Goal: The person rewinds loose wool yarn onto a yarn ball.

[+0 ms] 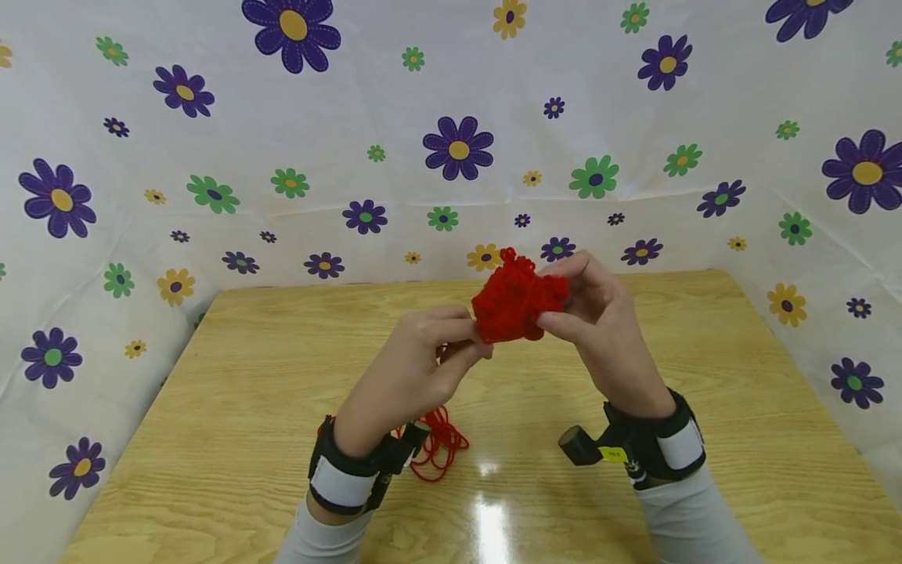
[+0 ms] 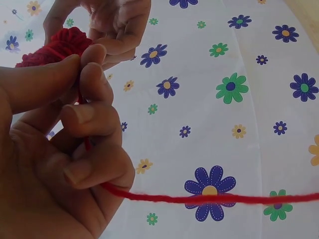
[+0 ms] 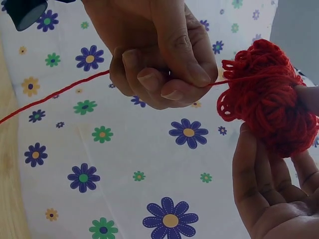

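Note:
A red ball of yarn (image 1: 517,301), loosely looped at its edges, is held up above the table. My right hand (image 1: 606,329) grips it between thumb and fingers; in the right wrist view the yarn ball (image 3: 266,99) lies across those fingers. My left hand (image 1: 437,352) is just left of the ball. Its thumb and forefinger pinch the yarn strand (image 3: 222,82) that leads to the ball. From that pinch the strand (image 2: 164,198) runs through the curled left fingers and trails away.
Loose red yarn (image 1: 440,442) lies in tangled loops on the wooden table (image 1: 247,376), partly hidden by my left wrist. A white flower-printed cloth (image 1: 395,102) hangs behind the table and along both sides. Each wrist wears a black strap with a camera.

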The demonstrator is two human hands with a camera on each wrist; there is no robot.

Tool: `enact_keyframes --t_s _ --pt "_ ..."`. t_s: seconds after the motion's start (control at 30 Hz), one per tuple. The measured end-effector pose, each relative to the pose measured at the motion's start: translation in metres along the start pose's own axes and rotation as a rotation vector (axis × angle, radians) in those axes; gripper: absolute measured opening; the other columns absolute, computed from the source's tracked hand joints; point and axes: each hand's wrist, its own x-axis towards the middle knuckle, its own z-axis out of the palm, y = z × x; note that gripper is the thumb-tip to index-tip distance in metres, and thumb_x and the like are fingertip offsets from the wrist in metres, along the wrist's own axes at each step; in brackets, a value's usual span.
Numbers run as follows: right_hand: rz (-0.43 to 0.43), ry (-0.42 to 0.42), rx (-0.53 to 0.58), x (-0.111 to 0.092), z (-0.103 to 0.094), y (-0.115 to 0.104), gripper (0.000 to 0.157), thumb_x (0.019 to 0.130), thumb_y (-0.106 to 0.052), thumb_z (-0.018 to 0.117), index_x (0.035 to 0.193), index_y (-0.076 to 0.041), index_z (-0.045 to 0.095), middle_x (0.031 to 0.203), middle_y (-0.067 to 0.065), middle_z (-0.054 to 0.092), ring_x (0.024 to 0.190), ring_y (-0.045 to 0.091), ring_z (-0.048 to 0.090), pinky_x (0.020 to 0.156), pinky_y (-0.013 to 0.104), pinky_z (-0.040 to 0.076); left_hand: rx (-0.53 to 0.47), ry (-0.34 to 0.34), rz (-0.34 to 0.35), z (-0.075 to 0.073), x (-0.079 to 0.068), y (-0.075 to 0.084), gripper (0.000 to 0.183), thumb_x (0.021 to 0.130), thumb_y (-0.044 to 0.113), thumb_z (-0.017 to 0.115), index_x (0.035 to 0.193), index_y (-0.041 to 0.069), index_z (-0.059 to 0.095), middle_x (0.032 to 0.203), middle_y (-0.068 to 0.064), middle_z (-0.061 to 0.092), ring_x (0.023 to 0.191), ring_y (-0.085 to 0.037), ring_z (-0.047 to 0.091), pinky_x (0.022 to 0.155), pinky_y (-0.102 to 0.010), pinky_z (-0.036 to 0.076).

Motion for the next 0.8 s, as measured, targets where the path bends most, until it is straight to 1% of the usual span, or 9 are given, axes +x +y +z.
enact_keyframes --t_s 0.07,0.17,0.27,0.37,0.43,0.5,0.6,0.73,0.8 --pt "0.006 -0.03 -0.009 -0.0006 -0.0005 -0.0005 0.03 0.089 0.001 0.064 0.115 -0.014 0.06 0.114 0.011 0.061 0.099 0.028 0.058 0.081 0.037 0.054 0.001 0.008 -0.005 0.0002 -0.0001 -0.0004 0.008 0.088 0.0 0.068 0.089 0.006 0.073 0.079 0.005 0.058 0.061 -0.006 0.045 0.05 -0.022 0.041" --pt "0.021 -0.111 -0.02 -0.0012 -0.0014 -0.0015 0.031 0.089 -0.002 0.066 0.116 -0.013 0.059 0.116 0.013 0.059 0.098 0.031 0.059 0.078 0.04 0.055 0.001 0.027 -0.017 0.0002 -0.0002 -0.002 0.012 0.088 -0.002 0.064 0.091 0.007 0.073 0.078 0.004 0.057 0.063 -0.007 0.046 0.052 -0.022 0.042" --pt "0.038 -0.209 -0.021 -0.0012 -0.002 -0.0024 0.032 0.089 -0.002 0.068 0.118 -0.007 0.056 0.116 0.016 0.057 0.097 0.036 0.06 0.075 0.046 0.055 -0.003 0.042 -0.028 -0.0005 -0.0004 -0.0044 0.018 0.087 -0.007 0.062 0.092 0.006 0.073 0.077 0.005 0.057 0.063 -0.008 0.047 0.053 -0.022 0.044" --pt "0.04 -0.282 -0.02 -0.001 -0.0022 -0.0032 0.034 0.088 0.0 0.067 0.12 -0.004 0.055 0.116 0.017 0.056 0.097 0.039 0.06 0.077 0.05 0.053 -0.004 0.042 -0.031 -0.0015 -0.0006 -0.0065 0.019 0.086 -0.009 0.062 0.091 0.006 0.073 0.078 0.004 0.058 0.065 -0.008 0.048 0.055 -0.021 0.045" --pt "0.031 -0.317 -0.029 -0.0009 -0.0027 -0.0029 0.034 0.088 0.0 0.068 0.12 -0.004 0.055 0.116 0.016 0.057 0.098 0.038 0.06 0.079 0.05 0.053 -0.004 0.037 -0.032 -0.0021 -0.0008 -0.0077 0.017 0.086 -0.008 0.063 0.091 0.005 0.073 0.078 0.003 0.059 0.067 -0.008 0.049 0.057 -0.021 0.047" --pt "0.024 -0.353 -0.047 -0.0009 -0.0031 -0.0026 0.034 0.088 -0.003 0.07 0.119 -0.006 0.057 0.115 0.015 0.058 0.098 0.037 0.06 0.082 0.05 0.052 -0.002 0.029 -0.036 -0.0026 -0.0008 -0.0085 0.016 0.087 -0.008 0.063 0.089 0.005 0.072 0.078 0.002 0.06 0.067 -0.008 0.05 0.058 -0.021 0.048" --pt "0.018 -0.404 -0.077 -0.0003 -0.0036 -0.0014 0.035 0.086 -0.001 0.071 0.118 -0.006 0.058 0.114 0.015 0.059 0.099 0.036 0.06 0.085 0.051 0.05 0.005 0.024 -0.048 -0.0037 -0.0009 -0.0094 0.02 0.085 -0.011 0.061 0.087 0.006 0.072 0.079 0.003 0.061 0.066 -0.009 0.049 0.056 -0.022 0.046" --pt "0.037 -0.449 -0.156 0.0002 -0.0033 -0.0014 0.037 0.082 0.005 0.073 0.116 -0.005 0.061 0.113 0.012 0.062 0.1 0.032 0.06 0.086 0.049 0.05 0.003 0.019 -0.066 -0.0053 -0.0013 -0.0095 0.025 0.082 -0.014 0.063 0.088 0.008 0.072 0.082 0.005 0.063 0.068 -0.008 0.05 0.058 -0.023 0.047" --pt "0.055 -0.46 -0.204 0.0002 -0.0031 -0.0019 0.037 0.081 0.004 0.074 0.115 -0.006 0.062 0.112 0.009 0.063 0.099 0.029 0.061 0.085 0.047 0.051 -0.007 0.017 -0.069 -0.0061 -0.0013 -0.0092 0.025 0.081 -0.014 0.064 0.087 0.008 0.072 0.082 0.006 0.064 0.07 -0.007 0.052 0.062 -0.022 0.049"
